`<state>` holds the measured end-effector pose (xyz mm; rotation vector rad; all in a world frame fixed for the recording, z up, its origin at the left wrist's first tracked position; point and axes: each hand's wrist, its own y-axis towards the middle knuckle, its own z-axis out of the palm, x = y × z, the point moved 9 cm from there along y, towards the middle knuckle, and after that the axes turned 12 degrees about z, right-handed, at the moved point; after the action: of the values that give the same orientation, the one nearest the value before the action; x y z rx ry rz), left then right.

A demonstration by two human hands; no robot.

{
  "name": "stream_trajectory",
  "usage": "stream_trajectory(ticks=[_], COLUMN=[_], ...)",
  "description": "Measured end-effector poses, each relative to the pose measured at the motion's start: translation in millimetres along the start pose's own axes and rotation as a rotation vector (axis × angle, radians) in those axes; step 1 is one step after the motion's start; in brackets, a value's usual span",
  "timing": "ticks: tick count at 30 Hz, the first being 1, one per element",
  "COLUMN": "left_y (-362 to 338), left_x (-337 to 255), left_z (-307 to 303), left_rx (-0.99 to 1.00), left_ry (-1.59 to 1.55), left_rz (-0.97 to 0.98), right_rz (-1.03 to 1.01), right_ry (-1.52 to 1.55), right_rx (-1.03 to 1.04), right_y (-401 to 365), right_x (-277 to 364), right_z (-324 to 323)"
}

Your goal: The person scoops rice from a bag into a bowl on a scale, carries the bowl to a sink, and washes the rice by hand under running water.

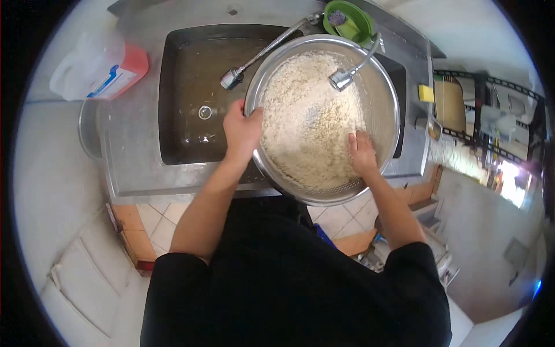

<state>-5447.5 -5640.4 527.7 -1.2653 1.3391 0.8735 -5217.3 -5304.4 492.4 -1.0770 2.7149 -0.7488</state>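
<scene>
A large steel colander (395, 118) with a shiny rim and perforated wall spans the right part of the sinks. It holds a broad heap of pale, wet-looking grains (300, 133) that resemble rice. My left hand (243, 128) is closed over the colander's left rim, thumb on the inside. Inside the colander, at its lower right, my right hand (363, 153) rests on the grains with thumb and fingers apart, fingertips partly sunk in them. Above the heap hangs a chrome faucet head (341, 79) on a flexible hose.
Left of the colander lies a dark sink basin (191, 87) with a drain, and a second faucet (232, 77) reaches over it. A green bowl (361, 17) with scrubbing pads stands behind. A jug with red liquid (127, 63) is at left, a yellow sponge (426, 93) at right.
</scene>
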Motion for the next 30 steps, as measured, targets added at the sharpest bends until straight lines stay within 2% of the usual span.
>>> stream_trajectory(ticks=[1,3,4,5,7,8,10,12,13,14,15,16,17,18,19,21,22,23,24,25,28,30], left_y=[-13,-25,-35,-43,-42,-34,-3,40,58,69,77,82,79,73,60,17,-8,-32,-50,-63,-54,1], left_x=[-2,-7,1,12,26,27,-2,-44,-48,-40,-31,-23,-15,-5,3,5,11,18,17,40,35,7], left_z=[-4,-8,-8,-5,-3,-3,2,16,28,33,38,42,42,34,23,1,-9,-18,-27,-27,-34,-40], left_rx=[-0.043,-0.046,-0.052,-0.066,-0.017,0.024,0.14,0.287,0.392,0.396,0.396,0.393,0.396,0.316,0.236,0.063,0.004,-0.059,-0.073,-0.095,0.009,0.091], left_ry=[0.043,0.071,-0.028,-0.125,-0.091,-0.05,0.038,0.188,0.285,0.291,0.239,0.188,0.193,0.127,0.065,-0.081,-0.089,-0.105,0.021,-0.116,-0.139,0.066], left_rz=[0.026,0.093,0.022,-0.056,0.006,0.058,0.158,0.207,0.2,0.192,0.176,0.16,0.154,0.121,0.084,0.013,-0.011,-0.025,-0.061,-0.083,-0.082,0.141], right_rz=[0.217,0.307,0.354,0.365,0.189,0.198,0.211,0.131,0.131,-0.046,-0.225,-0.228,-0.138,-0.043,-0.034,0.118,0.125,0.2,0.275,0.276,0.284,0.166], right_ry=[0.333,0.473,0.572,0.578,0.578,0.592,0.297,0.028,0.027,-0.037,-0.102,-0.101,-0.112,-0.121,-0.117,0.173,0.185,0.311,0.439,0.451,0.53,0.435], right_rx=[-0.038,-0.114,-0.157,-0.173,0.104,0.084,0.251,0.087,0.096,-0.1,-0.3,-0.295,-0.125,0.055,0.075,-0.227,-0.231,-0.34,-0.451,-0.471,-0.499,-0.336], right_y=[-21,-65,-78,-86,-91,-92,-80,-28,-5,14,15,14,11,-1,-18,-54,-69,-82,-93,-99,-97,-83], right_x=[-7,24,27,30,58,66,73,45,23,16,20,20,15,8,13,21,29,25,20,24,27,36], right_z=[6,34,36,22,5,-31,-79,-91,-80,-83,-88,-85,-65,-41,-23,-17,1,8,9,9,-3,-12])
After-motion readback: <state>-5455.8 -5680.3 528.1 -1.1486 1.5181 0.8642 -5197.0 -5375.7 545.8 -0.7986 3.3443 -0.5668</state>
